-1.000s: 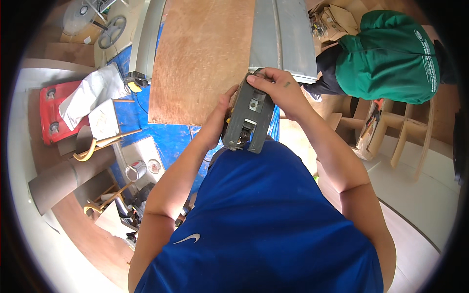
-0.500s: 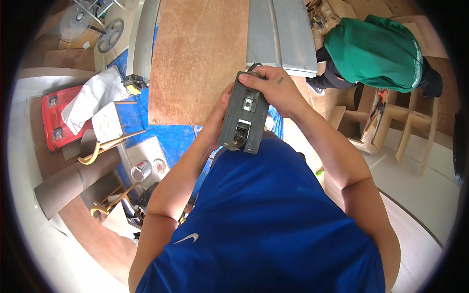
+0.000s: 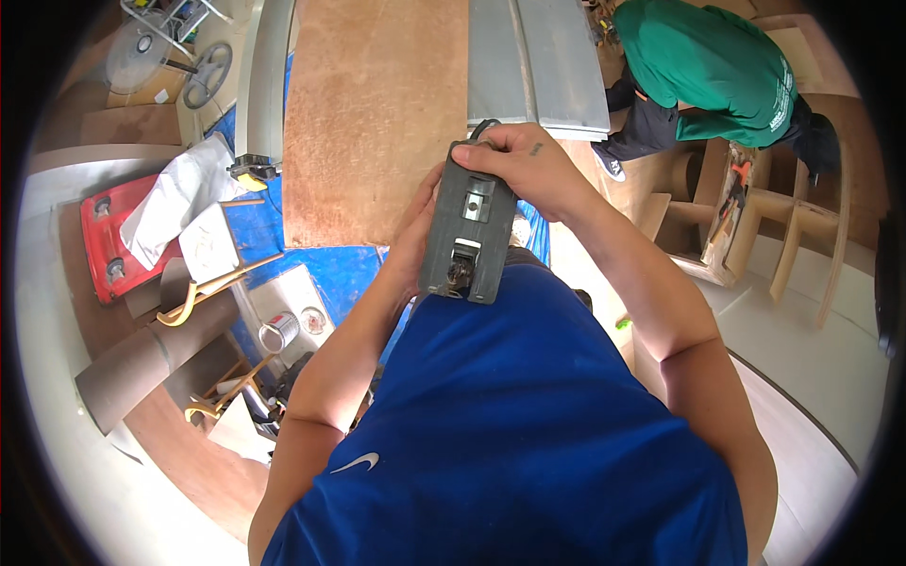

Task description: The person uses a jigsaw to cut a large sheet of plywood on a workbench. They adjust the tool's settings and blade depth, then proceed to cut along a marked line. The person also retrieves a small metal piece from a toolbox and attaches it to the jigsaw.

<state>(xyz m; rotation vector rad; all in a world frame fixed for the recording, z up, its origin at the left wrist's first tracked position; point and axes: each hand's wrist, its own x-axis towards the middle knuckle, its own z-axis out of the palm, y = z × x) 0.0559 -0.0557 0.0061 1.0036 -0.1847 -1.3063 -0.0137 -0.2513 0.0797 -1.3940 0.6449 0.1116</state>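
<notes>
What looks like a jigsaw (image 3: 453, 226) is held up over my lap, its flat dark grey sole plate facing me. Two openings show in the plate, the one nearer me with metal parts inside. My left hand (image 3: 417, 234) grips the tool's left side, fingers partly hidden behind it. At the far end, my right hand (image 3: 514, 160) is closed round it, thumb lying on the plate. A short black loop shows beside the right hand. Beyond the tool lies a brown plywood sheet (image 3: 373, 123).
A person in a green top (image 3: 708, 66) bends over wooden compartments (image 3: 755, 222) at the right. Grey panels (image 3: 557, 75) lie beside the plywood. On the left are a red dolly (image 3: 118, 231), a blue sheet (image 3: 255, 222), a metal can (image 3: 278, 332) and a brown roll (image 3: 142, 368).
My hands keep their grip on the jigsaw, which has tilted slightly and sits a little lower in view. The person in green has shifted, bending farther up and left.
</notes>
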